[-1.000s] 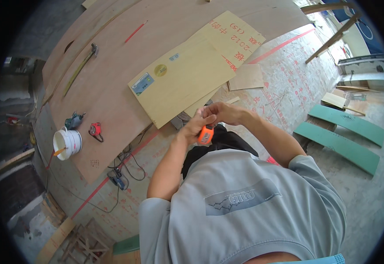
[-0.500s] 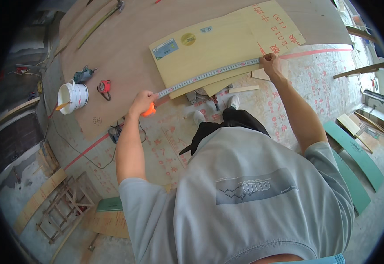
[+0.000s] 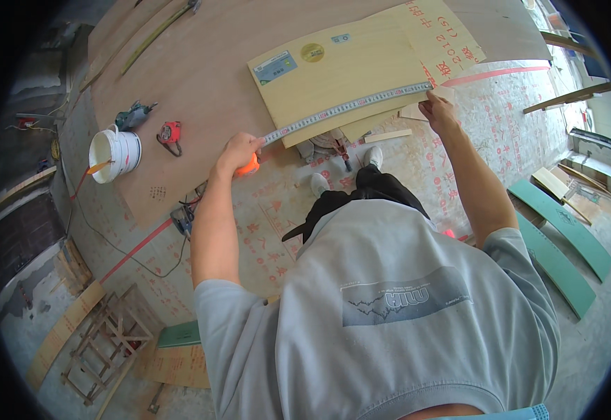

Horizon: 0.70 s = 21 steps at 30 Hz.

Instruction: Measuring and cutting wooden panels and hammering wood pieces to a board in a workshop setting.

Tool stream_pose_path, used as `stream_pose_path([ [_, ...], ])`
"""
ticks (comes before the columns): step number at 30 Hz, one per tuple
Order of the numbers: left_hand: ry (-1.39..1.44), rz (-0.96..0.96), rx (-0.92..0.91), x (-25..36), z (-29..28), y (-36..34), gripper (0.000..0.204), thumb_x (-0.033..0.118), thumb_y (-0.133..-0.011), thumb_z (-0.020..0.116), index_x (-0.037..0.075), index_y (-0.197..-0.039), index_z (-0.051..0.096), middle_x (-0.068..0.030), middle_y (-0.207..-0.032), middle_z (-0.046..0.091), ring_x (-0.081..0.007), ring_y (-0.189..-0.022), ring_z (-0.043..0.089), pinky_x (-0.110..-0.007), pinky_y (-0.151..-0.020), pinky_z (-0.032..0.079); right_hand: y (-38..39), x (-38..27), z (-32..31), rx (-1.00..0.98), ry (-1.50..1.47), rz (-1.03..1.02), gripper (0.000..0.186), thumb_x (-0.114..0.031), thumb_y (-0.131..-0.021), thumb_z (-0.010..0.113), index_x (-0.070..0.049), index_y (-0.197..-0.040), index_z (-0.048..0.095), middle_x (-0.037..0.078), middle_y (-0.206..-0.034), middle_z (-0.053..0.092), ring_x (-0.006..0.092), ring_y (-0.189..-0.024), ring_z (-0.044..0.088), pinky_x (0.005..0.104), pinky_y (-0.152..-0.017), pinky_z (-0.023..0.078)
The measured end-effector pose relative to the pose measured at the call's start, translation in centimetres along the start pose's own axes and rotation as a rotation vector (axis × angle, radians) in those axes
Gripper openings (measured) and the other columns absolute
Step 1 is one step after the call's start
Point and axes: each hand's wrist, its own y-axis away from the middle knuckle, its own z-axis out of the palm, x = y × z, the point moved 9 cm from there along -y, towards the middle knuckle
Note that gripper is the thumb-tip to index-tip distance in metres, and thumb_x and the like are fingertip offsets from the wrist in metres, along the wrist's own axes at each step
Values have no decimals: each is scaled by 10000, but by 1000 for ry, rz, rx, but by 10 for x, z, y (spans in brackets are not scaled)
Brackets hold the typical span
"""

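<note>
Left hand: the orange tape case is gripped in the closed left hand, at the board's near left corner.
Right hand: the blade's far end appears to be pinched in the fingertips of the right hand.
Blade: one blade is drawn out along the near long edge of the yellow board; it is apparently held at both ends so that it runs straight. Whether the board is touched cannot be told.
Yellow boards: at least two are stacked, the top one resting partly on the brown sheet.
Left-side tools: one red tape measure, one drill, one white bucket and, farther off, one hammer are set aside, presumably within reach.
Green boards: two are laid at right; one more piece is seen near left.
</note>
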Motion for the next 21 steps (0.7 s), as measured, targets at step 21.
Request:
stream_pose_path([
  [21, 904, 233, -465, 113, 93, 66, 445, 433, -993, 539, 2, -914, 618, -88, -793, 657, -153, -646, 627, -285, -595, 524, 392, -25, -360, 323, -86, -529, 342, -91, -945, 622, -27, -1275, 561, 89, -1136, 680, 195, -987, 684, 338, -858, 583],
])
